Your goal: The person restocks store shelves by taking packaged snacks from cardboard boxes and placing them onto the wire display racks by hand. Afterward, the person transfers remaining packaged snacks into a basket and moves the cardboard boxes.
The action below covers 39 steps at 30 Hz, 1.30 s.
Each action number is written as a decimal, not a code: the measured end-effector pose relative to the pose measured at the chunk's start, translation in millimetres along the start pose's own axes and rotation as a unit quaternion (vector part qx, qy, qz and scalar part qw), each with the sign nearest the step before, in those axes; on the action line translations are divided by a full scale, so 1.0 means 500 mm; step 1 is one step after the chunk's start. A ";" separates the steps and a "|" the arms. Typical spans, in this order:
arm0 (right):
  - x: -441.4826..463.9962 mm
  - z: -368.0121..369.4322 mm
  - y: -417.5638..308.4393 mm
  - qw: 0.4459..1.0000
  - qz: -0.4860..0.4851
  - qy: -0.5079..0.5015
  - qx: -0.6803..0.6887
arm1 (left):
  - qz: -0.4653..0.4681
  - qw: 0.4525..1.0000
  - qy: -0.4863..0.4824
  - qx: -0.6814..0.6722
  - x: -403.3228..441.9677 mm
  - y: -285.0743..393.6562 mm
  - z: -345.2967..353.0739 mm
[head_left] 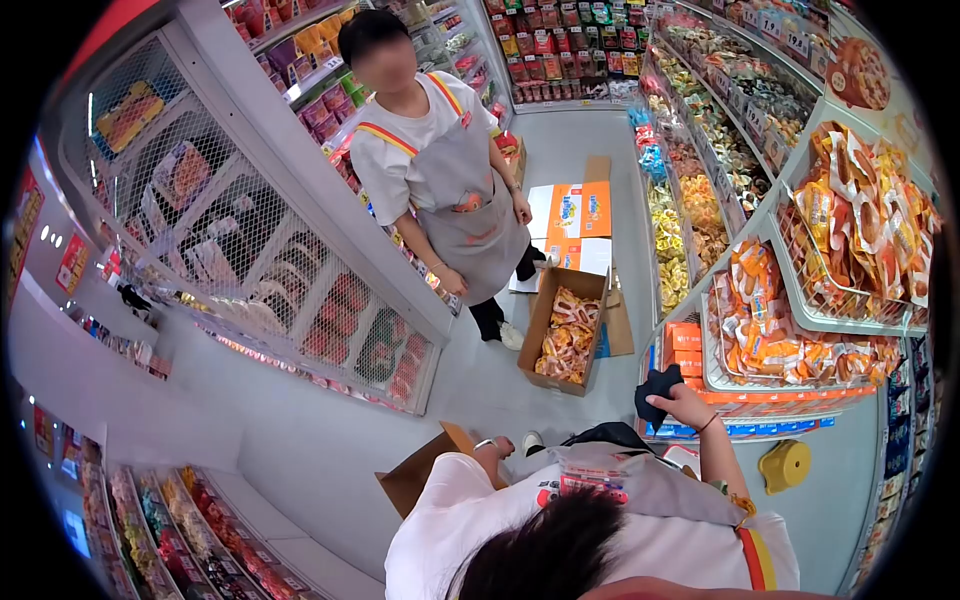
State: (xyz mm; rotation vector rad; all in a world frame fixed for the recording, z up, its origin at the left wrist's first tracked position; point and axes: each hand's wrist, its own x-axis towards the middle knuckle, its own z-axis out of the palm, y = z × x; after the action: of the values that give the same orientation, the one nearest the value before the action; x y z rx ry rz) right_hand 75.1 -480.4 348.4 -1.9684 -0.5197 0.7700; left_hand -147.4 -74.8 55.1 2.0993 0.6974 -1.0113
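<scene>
My right hand (685,407) is closed on a crumpled black cloth (659,396), held beside the snack display. A dark band circles that wrist. My left hand (496,448) hangs low in front of me, close to an open cardboard box (425,468); its fingers are too small and unclear to read. Nearest to my right hand are orange cartons (683,345) and a white wire basket (715,375) of packaged sausages (760,330). Farther ahead on the floor stands a cardboard box (545,375) filled with similar orange packs (568,335).
A person in a grey apron (455,215) stands ahead, beside the box of packs. Behind that box lie orange and white cartons (570,210). A mesh-fronted shelf (270,230) borders the left, snack bins (690,200) the right. A yellow stool (785,466) sits on the floor.
</scene>
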 end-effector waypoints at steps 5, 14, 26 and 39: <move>-0.026 -0.065 0.014 0.913 -0.005 0.053 -0.404 | 0.029 0.997 0.032 -0.060 0.012 0.067 -0.028; -0.127 -0.074 0.013 0.977 -0.066 0.193 0.069 | 0.147 0.987 0.066 -0.026 0.047 0.167 -0.016; -0.202 0.001 0.116 0.974 -0.060 0.215 0.042 | 0.036 0.965 -0.069 0.252 -0.085 0.560 -0.213; -0.192 -0.056 0.033 0.941 -0.066 0.311 0.113 | 0.730 0.651 0.057 0.197 -0.779 1.207 -0.247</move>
State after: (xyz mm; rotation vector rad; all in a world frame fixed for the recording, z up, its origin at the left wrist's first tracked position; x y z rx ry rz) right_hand 26.9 -565.6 373.8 -1.8096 -0.1672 0.0897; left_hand 118.9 -414.5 642.5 2.1234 -1.2344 -0.0202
